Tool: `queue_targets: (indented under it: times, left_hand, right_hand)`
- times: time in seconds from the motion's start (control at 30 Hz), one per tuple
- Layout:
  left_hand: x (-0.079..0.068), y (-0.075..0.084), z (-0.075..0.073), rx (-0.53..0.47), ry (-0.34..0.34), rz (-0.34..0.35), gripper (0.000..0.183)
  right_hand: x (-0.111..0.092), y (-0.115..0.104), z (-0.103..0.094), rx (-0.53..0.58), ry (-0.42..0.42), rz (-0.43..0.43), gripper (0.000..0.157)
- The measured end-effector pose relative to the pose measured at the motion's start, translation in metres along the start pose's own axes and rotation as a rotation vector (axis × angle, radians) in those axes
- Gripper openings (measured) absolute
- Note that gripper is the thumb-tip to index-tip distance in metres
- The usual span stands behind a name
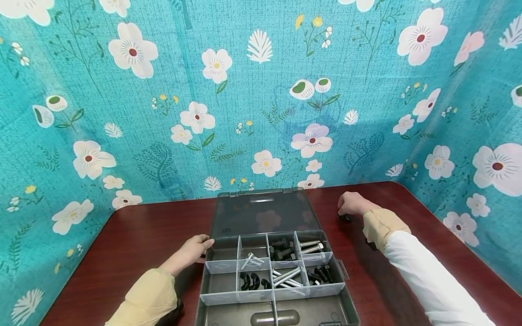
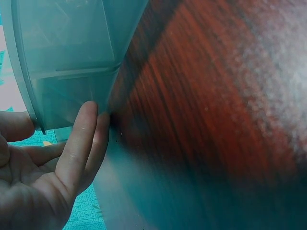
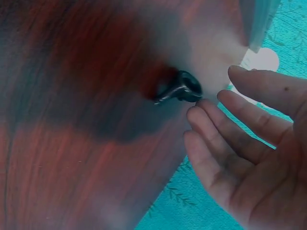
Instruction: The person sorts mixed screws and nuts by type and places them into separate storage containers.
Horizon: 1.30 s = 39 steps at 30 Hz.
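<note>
A grey plastic compartment box (image 1: 201, 312) lies on the table with its dark see-through lid (image 1: 267, 213) folded back. My left hand (image 1: 191, 251) rests at the box's left edge. In the left wrist view, its thumb is at the rim and its extended fingers (image 2: 81, 139) lie along the outer wall. To the right of the lid, my right hand (image 1: 354, 203) reaches down over a small black ring-shaped piece with a stem (image 3: 184, 87). The right fingertips are at the ring's edge, loosely bent and not closed round it; contact is hard to tell.
Box compartments contain silver bolts (image 1: 287, 277), black bolts (image 1: 281, 250), several black curved pieces (image 1: 254, 281) and short silver screws (image 1: 252, 260). A latch (image 1: 342, 269) sticks out on the box's right side. Floral turquoise cloth (image 1: 244, 113) hangs behind the dark red table (image 1: 163, 222).
</note>
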<state>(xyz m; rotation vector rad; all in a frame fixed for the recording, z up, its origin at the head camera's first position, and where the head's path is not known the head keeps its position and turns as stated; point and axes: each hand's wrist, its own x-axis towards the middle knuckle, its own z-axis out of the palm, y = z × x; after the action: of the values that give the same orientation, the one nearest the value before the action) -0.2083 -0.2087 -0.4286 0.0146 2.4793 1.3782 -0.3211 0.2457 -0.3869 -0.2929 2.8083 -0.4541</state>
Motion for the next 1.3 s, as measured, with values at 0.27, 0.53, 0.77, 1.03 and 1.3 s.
queue_targets:
  times: [0.27,0.53,0.77,1.03,1.3]
  left_hand:
    - [-0.011,0.016,0.004,0.005,0.042,-0.042,0.043]
    - [-0.011,0.017,0.004,0.005,0.042,-0.035,0.042]
    - [-0.012,0.017,0.003,-0.001,0.035,-0.038,0.042]
    - [-0.013,0.017,0.003,0.013,0.050,-0.046,0.040]
    - [-0.013,0.018,0.003,0.016,0.054,-0.039,0.040]
  right_hand:
    - [-0.002,0.005,0.011,0.060,0.019,0.039,0.020]
    - [-0.008,0.004,0.012,0.079,0.041,0.025,0.016]
    - [-0.013,-0.003,0.011,0.048,0.088,-0.036,0.021]
    - [-0.018,-0.013,0.008,-0.057,0.144,-0.211,0.019]
    - [-0.033,-0.022,0.002,-0.051,0.163,-0.348,0.018]
